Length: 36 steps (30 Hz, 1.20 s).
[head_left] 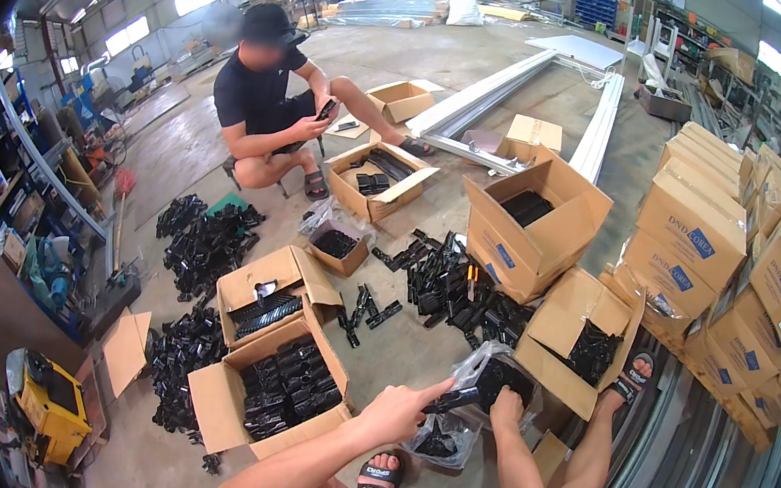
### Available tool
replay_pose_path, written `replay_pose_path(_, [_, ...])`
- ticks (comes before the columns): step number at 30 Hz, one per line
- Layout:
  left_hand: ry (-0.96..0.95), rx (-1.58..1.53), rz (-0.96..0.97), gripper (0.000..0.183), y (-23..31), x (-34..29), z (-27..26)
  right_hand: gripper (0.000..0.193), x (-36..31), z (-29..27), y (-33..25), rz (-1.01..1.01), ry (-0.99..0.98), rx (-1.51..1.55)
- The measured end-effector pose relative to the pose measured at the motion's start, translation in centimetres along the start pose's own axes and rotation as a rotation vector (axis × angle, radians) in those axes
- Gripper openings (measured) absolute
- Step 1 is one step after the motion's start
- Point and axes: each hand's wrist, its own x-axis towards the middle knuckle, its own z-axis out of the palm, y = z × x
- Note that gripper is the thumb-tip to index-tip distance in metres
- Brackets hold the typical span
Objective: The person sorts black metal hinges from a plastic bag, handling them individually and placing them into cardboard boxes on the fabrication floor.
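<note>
My left hand (397, 413) is closed around a long black plastic part (452, 400), its index finger stretched along it. My right hand (507, 410) reaches into a clear plastic bag (475, 362) of small black pieces (501, 379); its fingertips are hidden there. Just below the black part, another clear bag (451, 447) with black pieces sits on the floor. Left of my left arm stands an open carton (209, 414) packed with black parts (288, 386). Beyond my right hand, a tilted open carton (560, 358) holds more small black pieces (594, 352).
A co-worker (266, 102) sits across from me, handling a small black part. Heaps of black parts (205, 246) lie on the floor, with another pile (440, 279) ahead. Stacked cartons (690, 227) and long metal profiles (673, 484) line the right. A yellow machine (53, 412) stands at left.
</note>
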Motion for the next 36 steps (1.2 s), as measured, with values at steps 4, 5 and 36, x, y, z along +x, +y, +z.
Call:
replay_pose_path(4, [0.082,0.087,0.083,0.084,-0.5,1.0,1.0,0.014,-0.8,-7.4,-2.0,-0.09,0.268,0.502])
replay_pose_path(5, [0.087,0.103,0.069,0.083,-0.7,0.7,0.8,0.014,-1.7,-9.5,-3.7,-0.128,0.277,0.639])
replay_pose_path(36, [0.123,0.079,0.053,0.078,2.5,-1.2,-0.3,0.012,-12.7,-26.3,-9.4,-0.921,0.363,0.411])
